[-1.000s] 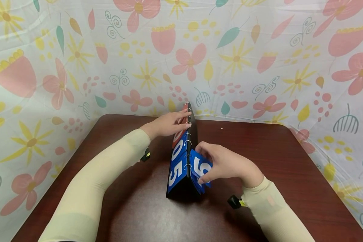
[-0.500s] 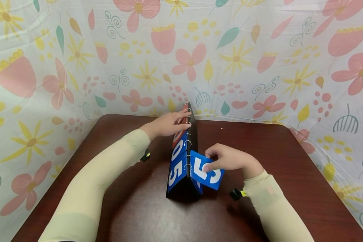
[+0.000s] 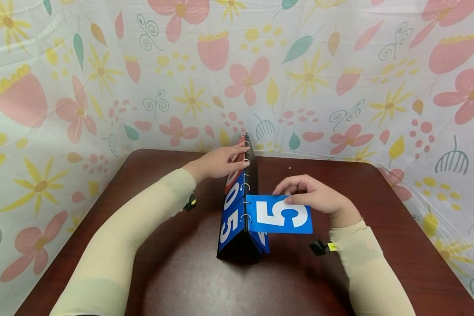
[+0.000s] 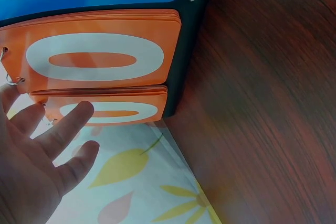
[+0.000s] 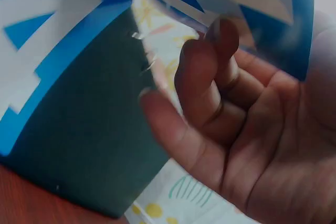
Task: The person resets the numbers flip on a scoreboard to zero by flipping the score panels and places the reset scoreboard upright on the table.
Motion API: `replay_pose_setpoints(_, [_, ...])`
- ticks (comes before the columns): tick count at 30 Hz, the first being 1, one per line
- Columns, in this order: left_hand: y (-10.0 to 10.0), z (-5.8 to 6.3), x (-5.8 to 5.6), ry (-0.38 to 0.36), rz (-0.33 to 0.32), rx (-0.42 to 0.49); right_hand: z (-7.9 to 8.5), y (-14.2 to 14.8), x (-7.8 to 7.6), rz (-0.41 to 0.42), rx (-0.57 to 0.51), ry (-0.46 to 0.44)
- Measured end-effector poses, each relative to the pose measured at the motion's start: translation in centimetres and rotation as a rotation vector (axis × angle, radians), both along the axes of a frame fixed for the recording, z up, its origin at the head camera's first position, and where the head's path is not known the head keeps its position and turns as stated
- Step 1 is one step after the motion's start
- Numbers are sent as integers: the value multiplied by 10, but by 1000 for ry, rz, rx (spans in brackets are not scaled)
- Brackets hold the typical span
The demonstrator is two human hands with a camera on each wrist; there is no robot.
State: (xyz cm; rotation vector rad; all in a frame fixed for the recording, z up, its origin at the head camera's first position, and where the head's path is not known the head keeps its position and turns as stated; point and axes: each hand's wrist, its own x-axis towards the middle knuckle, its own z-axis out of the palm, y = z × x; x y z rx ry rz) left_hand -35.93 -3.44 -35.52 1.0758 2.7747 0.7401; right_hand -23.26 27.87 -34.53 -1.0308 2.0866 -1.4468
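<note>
A tabletop flip scoreboard [image 3: 233,210] stands like a tent on the table, its ringed spine running away from me. Its left face carries blue cards reading 0 and 5, and orange-red 0 cards [image 4: 94,56] farther back. My left hand [image 3: 221,161] rests on the far part of the spine with spread fingers. On the right side, my right hand [image 3: 314,193] pinches the edge of a blue number card [image 3: 280,215] showing a white 5, held out nearly level from the rings. More blue cards [image 5: 31,40] hang below it against the black back panel [image 5: 89,119].
The dark red-brown wooden table [image 3: 197,281] extends around the scoreboard. A floral curtain [image 3: 324,87] hangs behind and at both sides. Small black wrist cameras [image 3: 319,247] are strapped at the sleeves.
My right hand has moved right and slightly up, lifting the blue card from the hanging stack to nearly level, so its 5 shows fully. The left hand has stayed still.
</note>
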Motion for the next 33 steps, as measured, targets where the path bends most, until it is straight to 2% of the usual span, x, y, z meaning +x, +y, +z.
replay_pose_setpoints(8, [0,0,-1,7,0,3,9,-4,7,206,-316,-49])
replay_pose_setpoints(10, [0,0,-1,6,4,2,9,-9,8,218,-384,-72])
replay_pose_setpoints(16, [1,-1,-1,3,13,1,10,-25,13,180,-553,-175])
replay_pose_setpoints(20, [1,-1,-1,-2,13,6,11,-39,17,193,-632,-156])
replay_pose_setpoints(23, [0,0,-1,-8,13,8,12,-50,22,160,-645,-71])
replay_pose_setpoints(26, [0,1,-1,-18,14,3,12,-59,27,94,-599,40])
replay_pose_setpoints(33, [0,1,1,-22,-6,8,13,-73,43,-121,-338,236])
